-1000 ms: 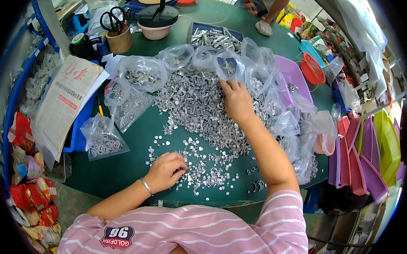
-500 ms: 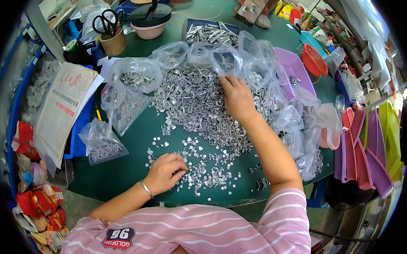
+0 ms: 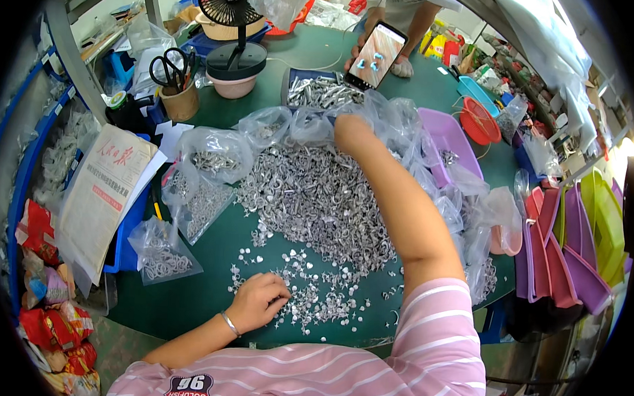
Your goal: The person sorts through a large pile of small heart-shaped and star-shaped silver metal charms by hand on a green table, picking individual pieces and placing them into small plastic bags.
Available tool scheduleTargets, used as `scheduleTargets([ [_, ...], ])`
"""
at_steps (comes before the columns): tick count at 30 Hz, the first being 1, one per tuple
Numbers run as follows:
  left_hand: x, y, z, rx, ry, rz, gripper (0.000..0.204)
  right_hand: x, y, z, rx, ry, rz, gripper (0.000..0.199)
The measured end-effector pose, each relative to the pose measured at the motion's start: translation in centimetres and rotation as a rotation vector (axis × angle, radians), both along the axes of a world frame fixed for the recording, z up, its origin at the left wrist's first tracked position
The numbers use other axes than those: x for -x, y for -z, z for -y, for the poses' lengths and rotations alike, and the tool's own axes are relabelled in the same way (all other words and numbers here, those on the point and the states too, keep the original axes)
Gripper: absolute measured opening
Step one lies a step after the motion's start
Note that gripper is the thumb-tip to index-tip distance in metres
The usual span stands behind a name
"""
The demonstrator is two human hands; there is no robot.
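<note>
A big heap of small silvery metal parts (image 3: 317,205) is spread across the middle of the green table (image 3: 210,257). Loose pieces near the front edge are being pinched by the curled left hand (image 3: 257,301). The right hand (image 3: 351,133) is stretched to the heap's far side among clear plastic bags (image 3: 214,152); its fingers are hidden, so can't tell. A phone (image 3: 376,55) is propped beyond.

A pink shirt (image 3: 338,380) with white stripes and short sleeves; a thin silver bracelet (image 3: 229,324) circles the left wrist.
</note>
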State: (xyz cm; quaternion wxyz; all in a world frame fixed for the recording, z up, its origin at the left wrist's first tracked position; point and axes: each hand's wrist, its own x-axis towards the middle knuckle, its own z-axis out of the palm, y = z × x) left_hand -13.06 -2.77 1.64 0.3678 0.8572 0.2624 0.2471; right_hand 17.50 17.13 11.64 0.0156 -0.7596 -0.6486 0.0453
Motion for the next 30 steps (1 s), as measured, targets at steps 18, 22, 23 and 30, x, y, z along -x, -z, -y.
scheduleTargets([
  [18,0.1,-0.2,-0.1,-0.003,0.007,0.047,0.009,-3.0,6.6,-5.1,-0.059,0.166,-0.124,0.024],
  [22,0.0,-0.4,0.0,0.001,-0.001,0.028,0.009,-3.7,7.7,-5.2,-0.171,0.243,-0.175,0.023],
  [23,0.0,-0.3,0.0,-0.001,0.002,0.031,0.009,-3.7,7.9,-5.4,-0.187,0.254,-0.175,0.023],
  [30,0.0,-0.1,-0.1,-0.006,0.004,0.03,0.009,-3.0,7.6,-5.0,-0.248,0.328,-0.198,0.024],
])
